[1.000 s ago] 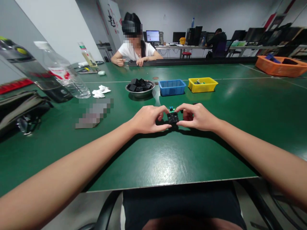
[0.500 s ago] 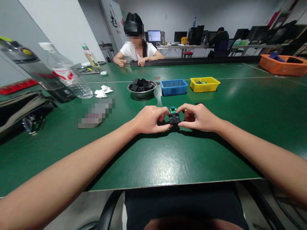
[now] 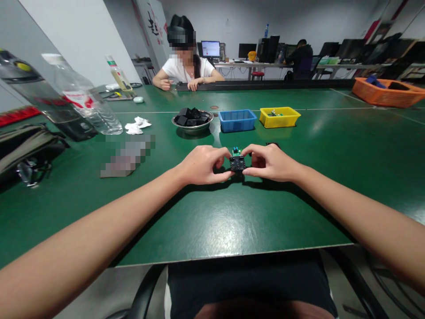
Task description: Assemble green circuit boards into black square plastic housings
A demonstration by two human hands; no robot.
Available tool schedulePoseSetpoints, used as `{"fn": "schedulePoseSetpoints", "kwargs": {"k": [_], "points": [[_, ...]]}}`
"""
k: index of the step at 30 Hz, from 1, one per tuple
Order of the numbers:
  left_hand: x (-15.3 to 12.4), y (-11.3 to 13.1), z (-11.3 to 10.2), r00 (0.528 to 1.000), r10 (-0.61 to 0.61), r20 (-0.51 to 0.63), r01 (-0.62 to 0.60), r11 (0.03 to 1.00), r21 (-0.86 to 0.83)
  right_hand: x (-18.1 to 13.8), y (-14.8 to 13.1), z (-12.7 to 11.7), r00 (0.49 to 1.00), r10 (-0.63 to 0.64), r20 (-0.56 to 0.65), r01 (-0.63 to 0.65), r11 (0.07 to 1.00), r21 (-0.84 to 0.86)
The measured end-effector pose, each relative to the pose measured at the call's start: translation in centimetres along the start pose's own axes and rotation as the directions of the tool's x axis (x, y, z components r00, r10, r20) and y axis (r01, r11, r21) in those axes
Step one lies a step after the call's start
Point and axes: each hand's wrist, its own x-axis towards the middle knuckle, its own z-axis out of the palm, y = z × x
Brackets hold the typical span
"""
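Note:
My left hand (image 3: 202,165) and my right hand (image 3: 269,162) meet over the green table (image 3: 215,221), fingers pinched from both sides on a small black part (image 3: 237,163). A little green circuit board (image 3: 236,152) with a blue piece sticks up at its far end. Both hands rest low on the table top. Whether the board sits fully inside the black part is hidden by my fingertips.
Beyond my hands stand a metal bowl of black parts (image 3: 192,119), a blue bin (image 3: 237,120) and a yellow bin (image 3: 279,116). Water bottles (image 3: 83,99), crumpled tissue (image 3: 136,126) and a bag (image 3: 26,148) lie left. An orange basket (image 3: 387,92) sits far right. A person (image 3: 184,66) sits across.
My hands stay pinched on the black part with the green board; only small finger shifts and a slight turn of my head show.

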Motion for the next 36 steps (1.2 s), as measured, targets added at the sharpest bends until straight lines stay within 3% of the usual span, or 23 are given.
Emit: {"fn": "schedulePoseSetpoints", "kwargs": {"k": [14, 36], "points": [[-0.06, 0.05, 0.01, 1.0, -0.024, 0.0, 0.024, 1.0, -0.007, -0.13, 0.11, 0.16, 1.0, -0.003, -0.003, 0.003, 1.0, -0.007], [-0.27, 0.14, 0.59, 0.991, -0.137, -0.002, 0.135, 0.975, -0.176, -0.28, -0.11, 0.79, 0.997, 0.072, -0.035, -0.072, 0.997, 0.018]]}}
